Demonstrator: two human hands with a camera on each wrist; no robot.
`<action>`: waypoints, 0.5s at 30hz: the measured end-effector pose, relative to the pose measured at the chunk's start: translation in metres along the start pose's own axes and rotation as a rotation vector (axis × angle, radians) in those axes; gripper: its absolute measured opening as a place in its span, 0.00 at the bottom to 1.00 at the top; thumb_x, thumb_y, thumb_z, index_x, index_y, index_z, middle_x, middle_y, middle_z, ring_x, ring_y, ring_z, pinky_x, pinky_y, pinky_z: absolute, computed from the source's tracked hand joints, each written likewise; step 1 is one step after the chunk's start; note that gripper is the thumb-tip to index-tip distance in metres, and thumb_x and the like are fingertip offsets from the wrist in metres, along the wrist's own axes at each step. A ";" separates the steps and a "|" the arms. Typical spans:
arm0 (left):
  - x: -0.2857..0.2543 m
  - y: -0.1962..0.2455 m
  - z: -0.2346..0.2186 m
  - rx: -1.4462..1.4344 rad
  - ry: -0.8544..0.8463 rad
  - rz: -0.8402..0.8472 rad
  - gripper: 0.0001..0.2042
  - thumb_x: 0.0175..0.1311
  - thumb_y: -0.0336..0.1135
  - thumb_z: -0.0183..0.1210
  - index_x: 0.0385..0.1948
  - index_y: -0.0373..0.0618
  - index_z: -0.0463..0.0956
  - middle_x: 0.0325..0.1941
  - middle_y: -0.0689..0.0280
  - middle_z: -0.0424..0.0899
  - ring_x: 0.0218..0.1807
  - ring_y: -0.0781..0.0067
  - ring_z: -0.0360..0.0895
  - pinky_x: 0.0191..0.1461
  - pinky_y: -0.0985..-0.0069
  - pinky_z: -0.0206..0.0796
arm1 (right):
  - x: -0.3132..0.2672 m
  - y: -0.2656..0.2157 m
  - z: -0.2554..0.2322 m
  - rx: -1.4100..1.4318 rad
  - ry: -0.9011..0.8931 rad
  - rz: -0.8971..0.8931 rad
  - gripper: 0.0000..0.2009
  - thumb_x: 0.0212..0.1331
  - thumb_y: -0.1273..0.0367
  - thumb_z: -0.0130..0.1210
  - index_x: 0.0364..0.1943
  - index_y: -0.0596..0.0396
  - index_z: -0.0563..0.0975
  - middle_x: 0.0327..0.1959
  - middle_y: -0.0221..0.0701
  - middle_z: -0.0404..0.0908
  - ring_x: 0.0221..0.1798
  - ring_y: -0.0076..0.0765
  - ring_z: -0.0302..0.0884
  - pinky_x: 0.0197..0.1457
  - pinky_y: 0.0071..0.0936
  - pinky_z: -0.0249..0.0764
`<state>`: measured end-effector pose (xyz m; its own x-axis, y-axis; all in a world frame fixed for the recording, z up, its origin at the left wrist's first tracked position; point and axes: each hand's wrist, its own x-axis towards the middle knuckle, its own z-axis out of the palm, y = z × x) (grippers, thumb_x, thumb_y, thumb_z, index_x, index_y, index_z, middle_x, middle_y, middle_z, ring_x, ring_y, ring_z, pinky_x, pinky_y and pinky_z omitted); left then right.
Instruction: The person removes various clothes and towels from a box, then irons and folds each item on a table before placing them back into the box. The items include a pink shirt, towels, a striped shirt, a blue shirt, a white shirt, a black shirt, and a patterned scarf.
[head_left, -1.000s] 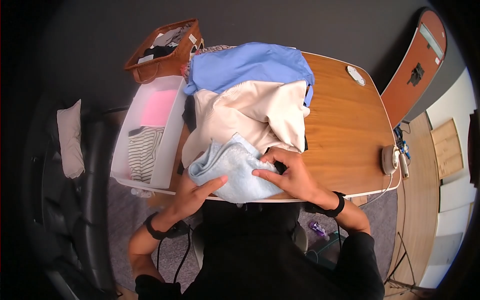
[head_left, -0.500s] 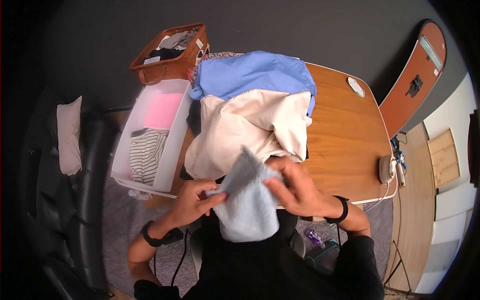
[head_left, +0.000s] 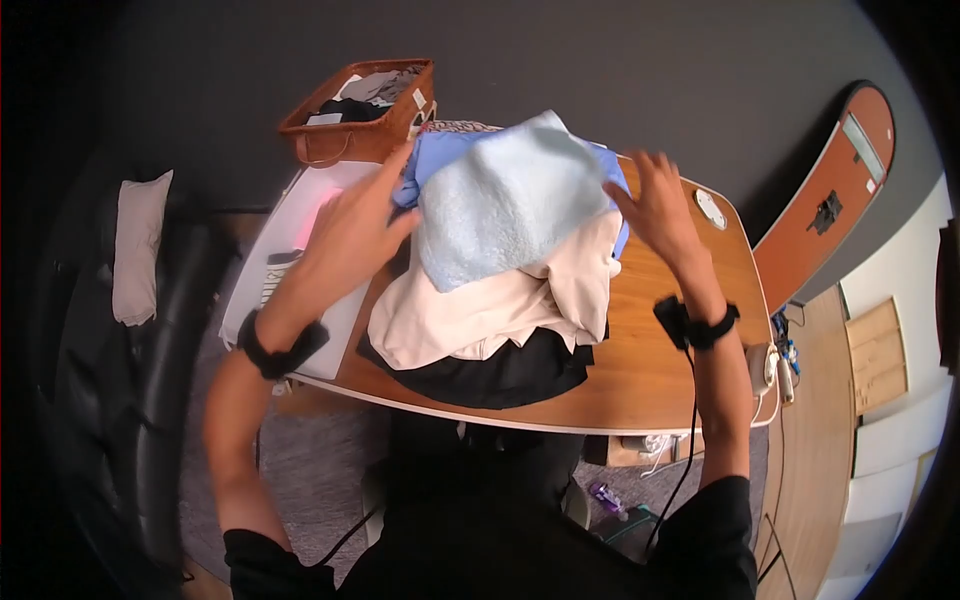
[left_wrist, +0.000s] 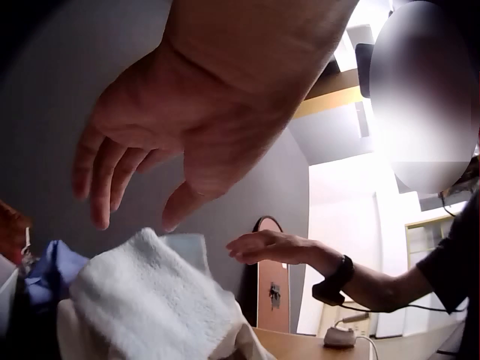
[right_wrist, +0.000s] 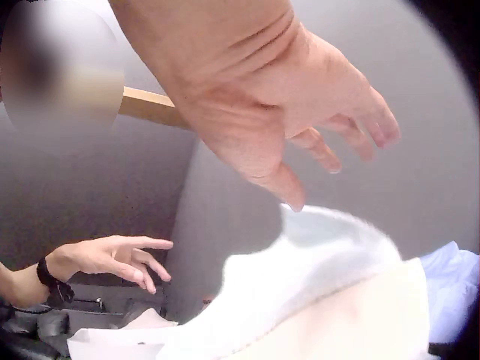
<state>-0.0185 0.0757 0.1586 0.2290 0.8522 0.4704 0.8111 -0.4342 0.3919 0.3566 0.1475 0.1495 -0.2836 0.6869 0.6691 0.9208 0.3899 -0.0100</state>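
Observation:
A pale blue fluffy towel (head_left: 505, 205) lies spread over the heap of clothes, its far corner raised a little. To its left my left hand (head_left: 360, 220) hovers with fingers extended, holding nothing. On the other side my right hand (head_left: 655, 205) is up over the table, thumb toward the towel's edge, its fingers spread. The right wrist view has the towel (right_wrist: 300, 262) just below the right thumb. Beneath the towel are a cream garment (head_left: 430, 325) and a blue one (head_left: 432, 150), with a black garment (head_left: 500, 385) lowest at the front.
A white bin (head_left: 340, 345) with pink and striped cloth stands at the left, partly behind the left forearm. Behind it is a brown basket (head_left: 345, 145) of clothes. A white device (head_left: 762, 370) with a cable sits at the table's (head_left: 655, 370) right edge.
The towel has gone from near my body, held in both hands, to the top of the heap, spread wider. Both hands have let go and moved forward and apart.

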 end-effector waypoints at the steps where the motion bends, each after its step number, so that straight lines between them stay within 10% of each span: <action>1: -0.014 -0.020 0.009 -0.002 0.030 0.047 0.31 0.65 0.32 0.65 0.72 0.48 0.69 0.48 0.53 0.86 0.41 0.58 0.84 0.46 0.64 0.76 | -0.013 -0.008 -0.009 0.145 -0.082 0.038 0.18 0.62 0.67 0.65 0.53 0.61 0.79 0.51 0.47 0.80 0.52 0.56 0.78 0.55 0.48 0.75; 8: -0.078 -0.142 -0.021 0.244 -0.127 -0.306 0.17 0.65 0.35 0.63 0.55 0.46 0.82 0.35 0.52 0.89 0.45 0.50 0.86 0.49 0.56 0.77 | -0.108 -0.037 -0.020 0.480 -0.496 -0.012 0.17 0.64 0.67 0.65 0.55 0.58 0.80 0.61 0.45 0.77 0.65 0.59 0.75 0.66 0.45 0.72; 15: -0.101 -0.245 -0.032 0.368 -0.648 -0.374 0.38 0.59 0.44 0.69 0.72 0.41 0.65 0.65 0.46 0.78 0.68 0.46 0.73 0.72 0.60 0.64 | -0.130 -0.075 -0.031 0.684 -0.618 0.051 0.14 0.62 0.72 0.66 0.52 0.58 0.82 0.58 0.42 0.81 0.59 0.55 0.80 0.61 0.41 0.76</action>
<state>-0.2573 0.0870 0.0402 0.0823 0.9693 -0.2319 0.9935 -0.0616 0.0954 0.3328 0.0095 0.0865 -0.5205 0.8419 0.1423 0.6334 0.4925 -0.5969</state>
